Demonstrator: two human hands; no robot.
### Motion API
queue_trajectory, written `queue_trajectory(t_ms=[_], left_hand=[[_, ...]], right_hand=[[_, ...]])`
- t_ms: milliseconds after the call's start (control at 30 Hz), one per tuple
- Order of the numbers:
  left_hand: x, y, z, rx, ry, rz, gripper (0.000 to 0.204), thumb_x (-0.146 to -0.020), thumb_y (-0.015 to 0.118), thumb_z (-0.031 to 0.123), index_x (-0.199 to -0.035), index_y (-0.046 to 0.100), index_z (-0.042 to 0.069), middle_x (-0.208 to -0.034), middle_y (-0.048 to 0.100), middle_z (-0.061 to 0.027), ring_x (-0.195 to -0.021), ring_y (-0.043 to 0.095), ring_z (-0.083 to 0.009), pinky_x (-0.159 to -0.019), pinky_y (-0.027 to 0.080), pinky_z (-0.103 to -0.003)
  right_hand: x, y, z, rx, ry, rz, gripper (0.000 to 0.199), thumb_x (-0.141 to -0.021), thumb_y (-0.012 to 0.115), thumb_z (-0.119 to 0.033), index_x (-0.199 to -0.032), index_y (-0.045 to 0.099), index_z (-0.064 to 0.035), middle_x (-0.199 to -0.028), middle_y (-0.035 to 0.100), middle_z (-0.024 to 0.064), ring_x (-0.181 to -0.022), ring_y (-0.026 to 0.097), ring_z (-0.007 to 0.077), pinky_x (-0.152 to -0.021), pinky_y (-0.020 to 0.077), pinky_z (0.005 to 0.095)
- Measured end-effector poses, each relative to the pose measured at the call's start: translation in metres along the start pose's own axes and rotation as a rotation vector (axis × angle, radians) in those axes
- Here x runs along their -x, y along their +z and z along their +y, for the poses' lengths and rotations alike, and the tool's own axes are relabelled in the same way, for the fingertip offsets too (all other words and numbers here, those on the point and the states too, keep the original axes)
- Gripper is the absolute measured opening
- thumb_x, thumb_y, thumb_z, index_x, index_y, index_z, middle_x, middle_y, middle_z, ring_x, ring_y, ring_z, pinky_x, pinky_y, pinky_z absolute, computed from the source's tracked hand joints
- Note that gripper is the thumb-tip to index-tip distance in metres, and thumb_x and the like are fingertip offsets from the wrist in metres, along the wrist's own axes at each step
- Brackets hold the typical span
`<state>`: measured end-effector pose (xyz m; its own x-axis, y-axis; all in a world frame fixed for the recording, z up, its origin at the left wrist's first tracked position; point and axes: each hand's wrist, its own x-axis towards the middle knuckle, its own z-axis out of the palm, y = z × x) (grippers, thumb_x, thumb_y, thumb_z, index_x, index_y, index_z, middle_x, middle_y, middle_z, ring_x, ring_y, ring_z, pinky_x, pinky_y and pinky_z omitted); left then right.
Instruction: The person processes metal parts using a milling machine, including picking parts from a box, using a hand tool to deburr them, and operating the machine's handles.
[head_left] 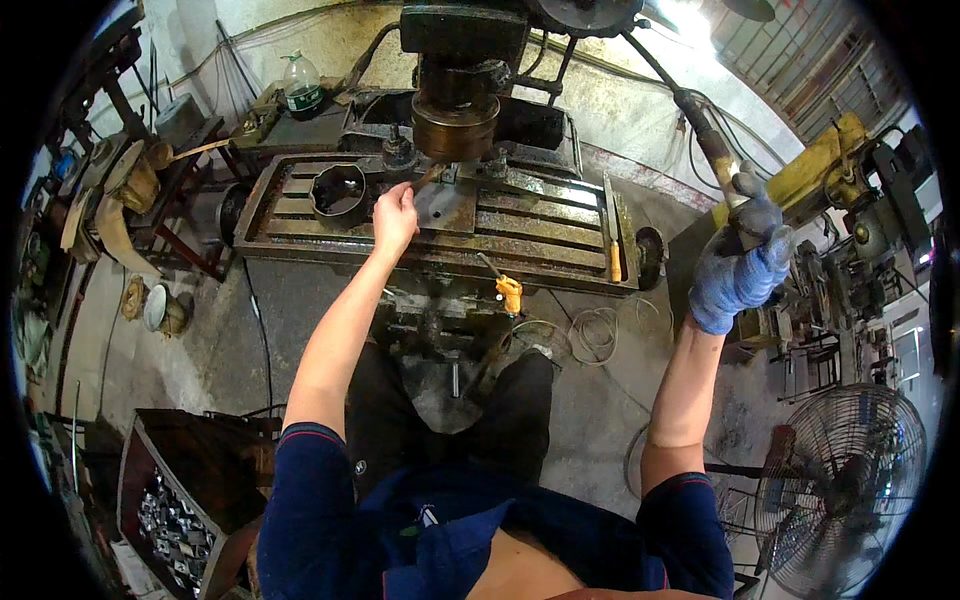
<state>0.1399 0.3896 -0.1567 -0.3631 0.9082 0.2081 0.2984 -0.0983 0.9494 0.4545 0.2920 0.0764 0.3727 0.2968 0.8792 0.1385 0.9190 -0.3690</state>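
My bare left hand (394, 217) rests on the slotted machine table (520, 225), fingers curled against a flat grey metal plate (445, 205) under the drill head (456, 110). My right hand (742, 265), in a blue glove, grips the long feed lever (700, 125) that runs up toward the machine's top. A dark hexagonal metal ring (340, 192) lies on the table just left of my left hand.
A file with an orange handle (611, 240) lies on the table's right side. A plastic bottle (302, 85) stands at the back left. A crate of small metal parts (175, 520) sits lower left. A floor fan (840, 490) stands lower right, yellow machinery (825, 165) behind it.
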Motion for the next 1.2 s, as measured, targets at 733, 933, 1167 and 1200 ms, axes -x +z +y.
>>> queue_trajectory(t_ms=[733, 933, 1167, 1200], left_hand=[[0.038, -0.074, 0.011, 0.253, -0.088, -0.129, 0.032, -0.092, 0.042, 0.015, -0.114, 0.049, -0.007, -0.067, 0.058, -0.0105, -0.050, 0.057, -0.0153, -0.049, 0.046, -0.027], [0.046, -0.074, 0.014, 0.346, -0.131, -0.136, 0.033, -0.091, 0.043, 0.014, -0.114, 0.047, -0.009, -0.070, 0.059, -0.0116, -0.054, 0.057, -0.0165, -0.054, 0.047, -0.027], [0.057, -0.091, 0.016, 0.416, -0.146, -0.054, 0.032, -0.092, 0.042, 0.014, -0.114, 0.048, -0.009, -0.069, 0.059, -0.0112, -0.052, 0.056, -0.0154, -0.052, 0.047, -0.027], [0.059, -0.094, 0.018, 0.427, -0.154, -0.045, 0.032, -0.092, 0.042, 0.014, -0.114, 0.048, -0.008, -0.070, 0.059, -0.0111, -0.052, 0.056, -0.0153, -0.053, 0.047, -0.027]], right_hand=[[0.030, -0.024, 0.017, 0.038, 0.026, -0.144, 0.048, -0.090, 0.043, -0.037, -0.060, 0.052, -0.0012, -0.065, 0.050, 0.0070, -0.091, 0.055, 0.0316, -0.098, 0.0296, 0.0556], [0.038, -0.027, 0.027, -0.013, -0.041, -0.150, 0.049, -0.087, 0.051, -0.040, -0.058, 0.054, 0.0007, -0.062, 0.054, 0.0086, -0.082, 0.056, 0.0272, -0.081, 0.0393, 0.0428], [0.040, -0.036, 0.033, -0.048, -0.068, -0.214, 0.045, -0.088, 0.052, -0.035, -0.062, 0.055, 0.0020, -0.063, 0.055, 0.0087, -0.079, 0.055, 0.0262, -0.084, 0.0395, 0.0463], [0.039, -0.036, 0.033, -0.040, -0.063, -0.188, 0.045, -0.087, 0.052, -0.035, -0.063, 0.056, 0.0025, -0.064, 0.056, 0.0095, -0.079, 0.055, 0.0257, -0.085, 0.0395, 0.0462]])
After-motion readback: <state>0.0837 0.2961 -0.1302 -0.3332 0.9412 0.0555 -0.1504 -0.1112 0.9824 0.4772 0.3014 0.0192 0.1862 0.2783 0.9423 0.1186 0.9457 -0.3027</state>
